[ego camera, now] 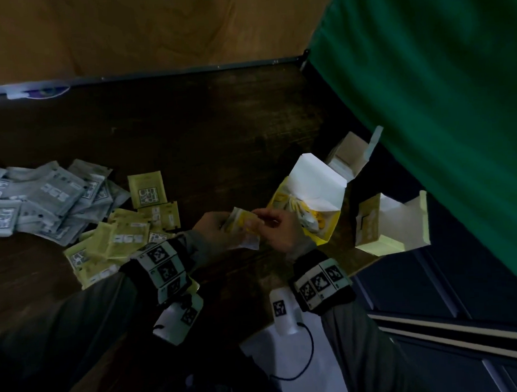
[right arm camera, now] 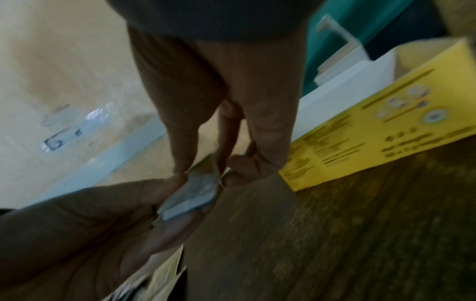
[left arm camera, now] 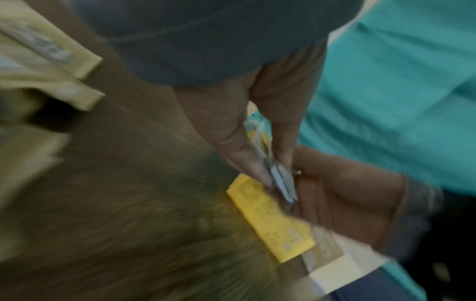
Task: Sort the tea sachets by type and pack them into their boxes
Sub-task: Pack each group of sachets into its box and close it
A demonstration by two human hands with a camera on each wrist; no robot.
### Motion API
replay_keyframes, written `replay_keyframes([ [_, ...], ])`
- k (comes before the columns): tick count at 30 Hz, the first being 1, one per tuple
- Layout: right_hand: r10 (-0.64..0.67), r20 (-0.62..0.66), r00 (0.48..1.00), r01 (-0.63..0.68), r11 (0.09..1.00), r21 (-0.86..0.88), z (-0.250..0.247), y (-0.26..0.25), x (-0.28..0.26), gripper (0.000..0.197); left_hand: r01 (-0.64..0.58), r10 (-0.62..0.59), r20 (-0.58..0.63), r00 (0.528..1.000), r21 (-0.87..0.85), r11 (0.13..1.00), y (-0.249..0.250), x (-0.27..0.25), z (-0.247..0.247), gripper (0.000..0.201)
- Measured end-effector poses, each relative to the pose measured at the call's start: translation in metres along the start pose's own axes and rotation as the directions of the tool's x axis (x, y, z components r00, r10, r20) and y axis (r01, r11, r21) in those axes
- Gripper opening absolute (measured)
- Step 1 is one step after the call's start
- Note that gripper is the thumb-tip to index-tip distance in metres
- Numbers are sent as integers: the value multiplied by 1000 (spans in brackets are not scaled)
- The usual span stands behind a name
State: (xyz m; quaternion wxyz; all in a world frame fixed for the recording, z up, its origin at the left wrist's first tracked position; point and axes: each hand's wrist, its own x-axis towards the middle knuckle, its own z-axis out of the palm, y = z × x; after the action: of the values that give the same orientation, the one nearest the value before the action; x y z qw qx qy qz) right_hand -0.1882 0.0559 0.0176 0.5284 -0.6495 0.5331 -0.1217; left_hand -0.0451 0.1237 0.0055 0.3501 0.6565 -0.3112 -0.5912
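Small stack of sachets (ego camera: 241, 224): held above the table (ego camera: 217, 131) toward its right edge, long axis roughly left to right, one end toward the yellow box (ego camera: 309, 211); faces blurred, type not readable. Left hand (ego camera: 212, 230): fingers and thumb pinched on the stack's left end. Right hand (ego camera: 276, 228): fingertips pinched on its right end. Yellow box: just right of the hands, white lid flap raised, mouth open upward. Pale yellow box (ego camera: 386, 227): at the right edge, open. Third box (ego camera: 350, 155): behind it, open, beside the green cloth (ego camera: 440, 78). Yellow sachets (ego camera: 123, 237): loose heap left of the hands. Grey sachets (ego camera: 33, 197): heap at the left edge. Bare tabletop lay from the heaps to the far edge.
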Motion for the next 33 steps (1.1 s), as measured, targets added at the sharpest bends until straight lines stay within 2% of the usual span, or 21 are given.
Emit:
replay_keyframes([
  [2, -32, 53, 998, 32, 999, 12, -10, 0, -6, 26, 30, -30, 46, 998, 1, 1000, 14, 1, 4, 20],
  [4, -64, 7, 998, 63, 996, 57, -21, 0, -12, 23, 71, -75, 91, 993, 45, 996, 25, 4, 9, 29],
  [6, -76, -69, 995, 83, 990, 112, -33, 3, -15, 19, 61, -71, 101, 992, 90, 994, 35, 9, 16, 29],
  [10, 27, -223, 974, 25, 974, 225, -58, 12, -8, 3, -55, 34, 86, 996, 251, 966, 48, 22, 35, 32],
  [12, 105, -349, 931, -14, 967, 253, -77, 20, 3, 10, -138, 135, 34, 990, 373, 918, 54, 29, 46, 34],
  [14, 110, -424, 899, -106, 994, 32, -94, 28, 12, 9, -238, 270, 32, 962, 578, 781, 54, 37, 53, 36],
  [16, 88, -391, 916, -193, 952, -238, -102, 34, 18, 26, -293, 336, 87, 938, 719, 630, 46, 47, 53, 44],
  [18, 85, -334, 939, -223, 888, -402, -100, 30, 18, 30, -290, 300, 144, 943, 799, 527, 39, 54, 51, 46],
  [20, 37, -314, 949, -206, 827, -523, -101, 28, 17, 34, -291, 262, 179, 948, 818, 496, 34, 57, 52, 41],
  [22, -22, -382, 924, -212, 802, -558, -110, 27, 16, 39, -298, 261, 180, 948, 792, 533, 33, 59, 53, 39],
  [24, -13, -464, 886, -247, 833, -494, -123, 28, 20, 38, -292, 281, 154, 947, 774, 562, 37, 60, 53, 40],
  [26, 143, -469, 872, -344, 860, -377, -130, 31, 30, 40, -255, 271, 109, 956, 767, 588, 45, 63, 53, 45],
  [28, 273, -411, 870, -387, 895, -223, -129, 36, 39, 44, -205, 240, 60, 969, 737, 644, 57, 68, 55, 49],
  [30, 299, -410, 862, -334, 943, -14, -127, 43, 47, 47, -185, 215, 38, 976, 670, 719, 70, 72, 59, 52],
  [33, 298, -472, 829, -205, 949, 240, -127, 48, 50, 44, -136, 144, 23, 989, 489, 862, 90, 74, 66, 56],
])
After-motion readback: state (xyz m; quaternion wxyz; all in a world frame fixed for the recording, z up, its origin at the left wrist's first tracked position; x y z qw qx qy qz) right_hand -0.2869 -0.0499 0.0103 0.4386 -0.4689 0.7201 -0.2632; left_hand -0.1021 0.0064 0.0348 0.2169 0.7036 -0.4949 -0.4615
